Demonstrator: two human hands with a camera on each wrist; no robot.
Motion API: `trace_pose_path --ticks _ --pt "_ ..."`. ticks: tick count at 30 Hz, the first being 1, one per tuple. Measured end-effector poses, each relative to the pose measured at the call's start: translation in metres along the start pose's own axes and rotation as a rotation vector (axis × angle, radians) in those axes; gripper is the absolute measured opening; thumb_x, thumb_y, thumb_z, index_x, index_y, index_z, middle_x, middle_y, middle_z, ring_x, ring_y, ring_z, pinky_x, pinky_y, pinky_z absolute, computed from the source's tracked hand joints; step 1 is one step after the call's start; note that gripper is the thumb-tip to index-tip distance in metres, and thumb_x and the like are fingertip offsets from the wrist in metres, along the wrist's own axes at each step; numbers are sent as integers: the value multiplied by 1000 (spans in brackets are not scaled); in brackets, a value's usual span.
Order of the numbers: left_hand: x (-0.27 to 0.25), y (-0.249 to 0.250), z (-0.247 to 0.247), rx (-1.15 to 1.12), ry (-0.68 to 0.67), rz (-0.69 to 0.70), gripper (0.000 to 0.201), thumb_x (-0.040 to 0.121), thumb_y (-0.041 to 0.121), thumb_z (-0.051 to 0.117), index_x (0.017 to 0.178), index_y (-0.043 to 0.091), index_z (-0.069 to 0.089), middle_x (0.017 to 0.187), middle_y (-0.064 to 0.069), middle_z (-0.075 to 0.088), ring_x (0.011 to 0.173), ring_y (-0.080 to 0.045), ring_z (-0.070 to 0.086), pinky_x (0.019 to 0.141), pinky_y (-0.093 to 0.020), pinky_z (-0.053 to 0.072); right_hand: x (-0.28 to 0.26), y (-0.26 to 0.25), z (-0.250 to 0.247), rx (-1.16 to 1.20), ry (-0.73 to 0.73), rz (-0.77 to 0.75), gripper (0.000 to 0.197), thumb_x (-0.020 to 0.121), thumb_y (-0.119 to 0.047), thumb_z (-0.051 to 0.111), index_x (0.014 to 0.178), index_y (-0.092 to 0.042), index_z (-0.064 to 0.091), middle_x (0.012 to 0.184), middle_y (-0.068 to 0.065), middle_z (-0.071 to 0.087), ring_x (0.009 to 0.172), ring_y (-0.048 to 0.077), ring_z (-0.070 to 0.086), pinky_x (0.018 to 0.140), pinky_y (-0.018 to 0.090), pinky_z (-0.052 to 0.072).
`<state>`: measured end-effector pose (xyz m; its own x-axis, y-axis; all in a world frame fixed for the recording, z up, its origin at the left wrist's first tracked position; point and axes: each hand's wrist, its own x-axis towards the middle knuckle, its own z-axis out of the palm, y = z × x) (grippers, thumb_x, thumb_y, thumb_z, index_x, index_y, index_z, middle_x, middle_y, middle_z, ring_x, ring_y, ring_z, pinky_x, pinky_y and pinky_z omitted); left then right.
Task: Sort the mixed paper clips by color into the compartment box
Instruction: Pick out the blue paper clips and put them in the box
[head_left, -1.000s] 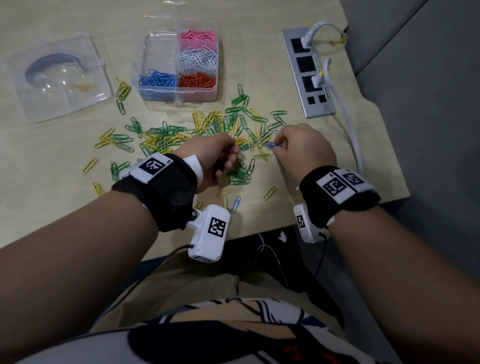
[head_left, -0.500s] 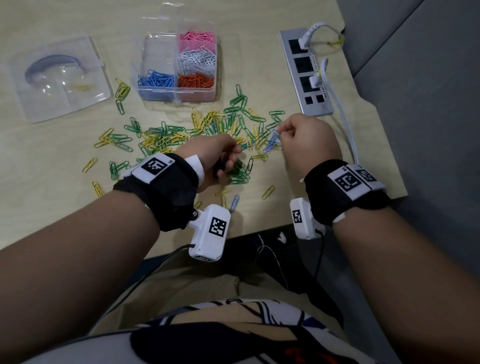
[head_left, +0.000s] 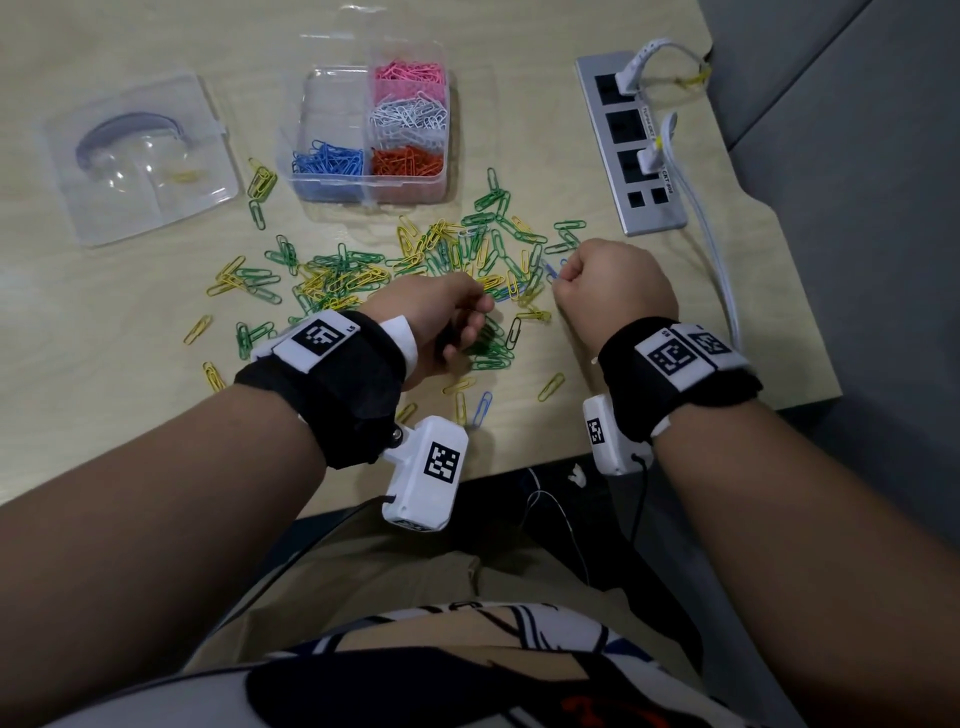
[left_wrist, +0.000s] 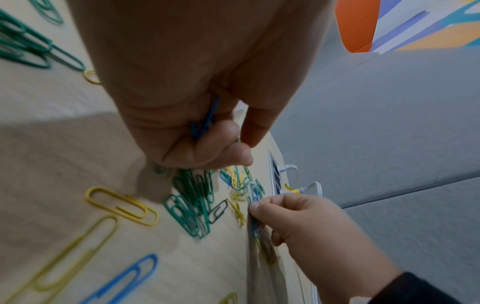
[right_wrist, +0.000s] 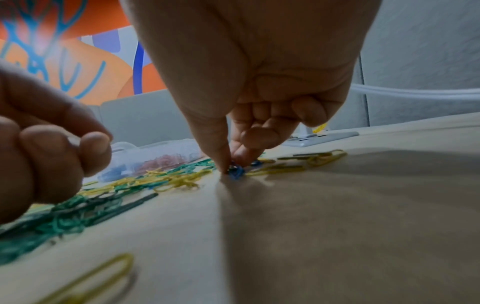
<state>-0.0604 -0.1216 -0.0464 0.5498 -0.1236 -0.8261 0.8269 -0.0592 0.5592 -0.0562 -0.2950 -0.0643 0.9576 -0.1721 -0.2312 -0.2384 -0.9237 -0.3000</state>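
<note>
A: From the head view, your right hand pinches a blue clip at the right edge of the green and yellow pile, below the compartment box.

B: Left wrist view: your left hand curls round blue clips at frame centre.

A: Right wrist view: your fingertips grip the blue clip on the table, mid-frame.

Small black lettering on the power strip reads roughly "CKT P06" beside its sockets, and the left wrist band's white marker tag carries "L5"; nothing else is legible.
</note>
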Motion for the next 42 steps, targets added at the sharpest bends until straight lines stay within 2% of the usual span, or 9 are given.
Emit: trace_pose_path --ticks 6,11,15,18,26,30,35,39,42 --pt "0 3 2 -64 -9 9 38 100 36 39 76 14 58 60 1 57 44 -8 52 44 -16 28 -7 -1 -9 211 153 -66 9 87 -26 59 84 -23 67 81 -5 66 78 18 61 67 32 52" --pt "-2 8 14 -108 -58 18 41 101 44 36 80 14 54 58 -1 54 41 -9 55 42 -12 31 -28 -28 -13 455 10 -327 14 86 -30 65 83 -19 73 77 -6 67 72 10 61 70 30 50" --pt "-2 6 13 -68 -70 -3 32 101 30 39 78 14 54 56 -1 51 47 -10 40 40 -13 22 -6 -10 -14 240 202 -125 24 95 -29 53 85 -13 68 77 3 62 72 24 55 60 30 39" --pt "-2 4 7 -70 -56 -17 31 100 26 41 76 12 55 59 -2 48 51 -12 37 42 -14 20 10 11 -12 -41 81 20 20 96 -22 48 96 -19 68 93 5 67 81 26 57 64 27 38" --pt "-2 4 -1 -104 -23 -15 32 100 27 41 75 11 56 52 -1 51 40 -10 43 41 -13 23 13 7 -7 -135 96 -23 19 92 -21 49 97 -18 67 102 6 60 76 26 50 69 32 36" --pt "-1 4 -3 -109 -5 -17 33 100 27 41 74 12 56 49 1 53 40 -8 44 40 -12 23 11 5 -5 -181 18 -39 17 93 -25 52 100 -19 66 104 4 62 86 26 56 72 32 39" --pt "-1 5 -1 -96 6 -7 34 100 28 40 74 13 56 49 2 54 40 -8 44 41 -13 23 12 0 -9 -305 0 -33 19 93 -20 46 96 -15 65 87 3 50 73 24 44 70 33 31" --pt "0 5 1 -100 -3 -8 37 101 34 39 78 12 59 53 1 58 45 -8 50 42 -14 24 4 -3 -14 -56 69 -128 13 92 -26 50 91 -21 63 92 0 55 76 21 50 75 33 39" --pt "0 6 5 -121 -19 -11 39 101 41 38 81 14 59 60 1 59 50 -8 56 43 -11 26 -9 -22 -13 187 -56 -363 7 86 -31 60 79 -29 62 83 -7 58 81 16 55 77 34 48"
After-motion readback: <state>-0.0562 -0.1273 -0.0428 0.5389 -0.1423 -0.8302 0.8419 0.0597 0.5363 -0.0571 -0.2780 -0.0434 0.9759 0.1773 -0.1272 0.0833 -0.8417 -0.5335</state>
